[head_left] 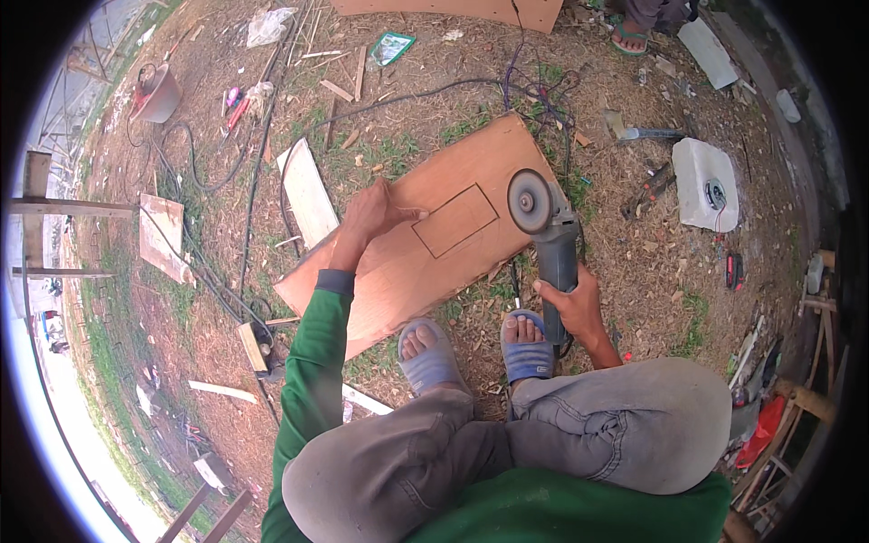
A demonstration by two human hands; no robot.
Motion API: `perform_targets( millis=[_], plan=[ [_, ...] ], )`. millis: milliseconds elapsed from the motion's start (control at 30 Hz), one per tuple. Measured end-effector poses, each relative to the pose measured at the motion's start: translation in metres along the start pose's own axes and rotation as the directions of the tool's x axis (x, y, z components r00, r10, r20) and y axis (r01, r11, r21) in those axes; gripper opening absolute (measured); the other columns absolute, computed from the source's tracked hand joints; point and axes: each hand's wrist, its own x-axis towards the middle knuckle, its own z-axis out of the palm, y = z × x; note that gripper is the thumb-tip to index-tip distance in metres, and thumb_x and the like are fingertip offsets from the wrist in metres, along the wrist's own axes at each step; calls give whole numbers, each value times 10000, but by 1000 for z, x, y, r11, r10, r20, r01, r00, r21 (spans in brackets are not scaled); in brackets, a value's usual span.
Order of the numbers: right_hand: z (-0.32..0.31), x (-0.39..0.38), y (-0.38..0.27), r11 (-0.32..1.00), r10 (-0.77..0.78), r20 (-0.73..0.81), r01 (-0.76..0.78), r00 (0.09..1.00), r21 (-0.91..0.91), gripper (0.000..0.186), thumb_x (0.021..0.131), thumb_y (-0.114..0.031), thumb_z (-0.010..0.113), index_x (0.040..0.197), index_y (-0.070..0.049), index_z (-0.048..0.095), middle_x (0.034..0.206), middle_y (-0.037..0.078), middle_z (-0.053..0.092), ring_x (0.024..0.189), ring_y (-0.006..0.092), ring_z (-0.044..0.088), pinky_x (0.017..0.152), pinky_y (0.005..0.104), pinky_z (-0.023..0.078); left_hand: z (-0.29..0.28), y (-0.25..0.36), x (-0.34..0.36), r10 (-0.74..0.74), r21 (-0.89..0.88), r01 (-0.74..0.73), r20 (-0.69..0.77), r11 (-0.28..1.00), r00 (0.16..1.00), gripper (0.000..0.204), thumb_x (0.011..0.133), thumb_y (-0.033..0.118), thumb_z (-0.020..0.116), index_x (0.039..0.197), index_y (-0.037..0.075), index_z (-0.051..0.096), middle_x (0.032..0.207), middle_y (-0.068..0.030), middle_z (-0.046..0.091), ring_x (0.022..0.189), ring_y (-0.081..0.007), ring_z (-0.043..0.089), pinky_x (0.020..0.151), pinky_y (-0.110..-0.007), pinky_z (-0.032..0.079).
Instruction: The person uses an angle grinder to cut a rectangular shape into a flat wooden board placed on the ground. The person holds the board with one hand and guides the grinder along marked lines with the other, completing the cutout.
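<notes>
Open-air work spot; ground (674, 308) of brown dirt with straw, wood chips and tufts of grass. On it, in front of the person's slippers (430, 366), a reddish board (362, 299) lies aslant, a dark-lined rectangle (455, 222) marked on its face. Right grip (579, 309) wrapped round the body of a grinder (557, 258), its disc (539, 185) over the board's right end. Left hand (373, 213) on the board's far edge, thumb laid on the face near the rectangle; fingers mostly hidden, so I cannot tell whether that grip is clenched on the edge. Pale plank (308, 195) beside the board, left; black cords (416, 94) snaking past; bucket (161, 100) upper left; white block (692, 199) well to the right. Second board (453, 11) cut off at the top; near it another person's foot (631, 38), the body mostly out of sight. Hard to make out: whether the disc touches wood or spins, and the clutter (756, 398) lower right. Far left washed out by glare.
</notes>
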Motion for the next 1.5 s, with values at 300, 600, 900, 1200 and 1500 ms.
perform_targets(
  millis=[300,600,900,1200,1500],
  plan=[
    [-13,5,-27,992,43,0,-42,999,117,376,937,-174,917,1198,8,716,951,68,780,818,156,755,754,353,604,-127,-33,-20,-406,-484,209,-349,850,845,828,897,666,915,1137,-118,801,965,-237,842,875,-307,833,815,-449,634],
    [-25,32,-58,999,-5,53,3,999,49,384,943,-174,908,1212,14,710,940,73,769,799,153,743,735,339,586,2,-40,-65,-593,-839,59,-330,541,735,701,1079,509,805,1144,-185,737,1044,-272,809,942,-286,786,802,-433,623],
    [15,59,-47,998,26,148,-16,989,-67,386,920,-210,933,1173,27,762,944,84,783,821,175,727,778,383,594,84,-8,-98,-579,-835,196,-169,514,797,621,1091,439,811,1227,-162,736,1062,-226,833,874,-235,804,755,-385,635],
    [88,119,-14,967,85,169,-41,982,-252,515,851,-331,948,1130,61,763,960,193,822,842,303,809,771,444,626,80,-1,-100,-553,-898,258,19,358,833,620,1013,319,897,1348,-145,659,1164,-234,822,916,-250,829,797,-392,681],
    [104,142,-20,955,14,162,35,987,-294,428,872,-275,948,1087,42,755,882,111,781,741,200,726,695,410,590,78,4,-107,-580,-895,251,-11,369,815,681,968,352,929,1339,-139,636,1185,-248,804,975,-261,826,821,-384,677]
  ],
)
